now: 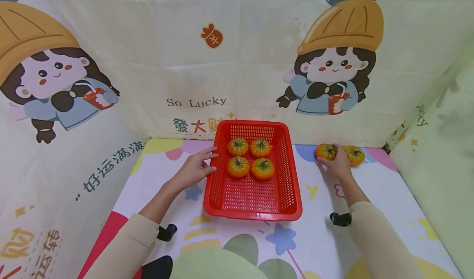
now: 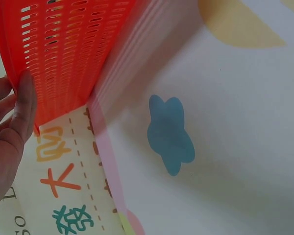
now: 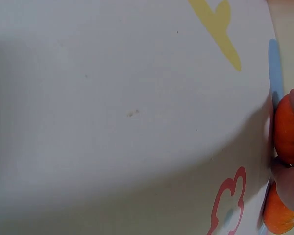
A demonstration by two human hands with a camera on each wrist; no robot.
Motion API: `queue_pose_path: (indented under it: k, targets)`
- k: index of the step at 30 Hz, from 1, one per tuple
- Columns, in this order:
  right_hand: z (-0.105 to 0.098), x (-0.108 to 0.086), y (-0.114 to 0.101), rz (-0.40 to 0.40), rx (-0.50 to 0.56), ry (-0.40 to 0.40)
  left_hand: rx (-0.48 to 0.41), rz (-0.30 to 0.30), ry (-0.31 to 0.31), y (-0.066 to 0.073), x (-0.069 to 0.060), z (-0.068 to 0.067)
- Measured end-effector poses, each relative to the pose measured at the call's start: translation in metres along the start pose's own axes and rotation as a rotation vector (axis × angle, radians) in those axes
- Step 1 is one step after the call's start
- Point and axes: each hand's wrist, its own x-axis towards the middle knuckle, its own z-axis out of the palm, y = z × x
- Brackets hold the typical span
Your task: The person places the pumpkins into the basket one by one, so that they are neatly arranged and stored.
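Head view: four pumpkins [image 1: 238, 167] already sat in the red basket [image 1: 252, 201] at centre frame, two others [image 1: 354, 155] were left outside at right, one gripped by the right hand [image 1: 340, 163], the left hand [image 1: 192, 170] pinching the basket's left edge.

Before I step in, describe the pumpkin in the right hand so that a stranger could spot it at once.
On the table, find the red basket, then look right of it, to the back edge. There is the left pumpkin of a pair, the one nearer the basket. What sets it apart from the right pumpkin is the right hand gripping it.
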Motion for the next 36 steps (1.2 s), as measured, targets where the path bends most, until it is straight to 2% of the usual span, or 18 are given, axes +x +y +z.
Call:
queue_pose_path:
  k: [11,18,22,30,36]
  targets:
    - [-0.005,-0.003,0.000,0.018,0.024,-0.028,-0.013,-0.013,-0.004,-0.001,0.000,-0.001]
    - [-0.009,-0.011,-0.004,0.006,0.034,-0.077,-0.013,-0.020,-0.007,0.001,-0.001,-0.001]
    - [-0.013,-0.017,-0.010,-0.023,0.004,-0.094,-0.020,-0.023,-0.005,0.003,-0.003,-0.002]
    - [-0.021,-0.029,-0.024,-0.132,-0.031,-0.113,-0.025,-0.027,-0.007,0.004,-0.002,-0.001]
    - [-0.027,-0.037,-0.035,-0.185,-0.019,-0.176,-0.014,-0.014,-0.006,0.004,-0.002,-0.001]
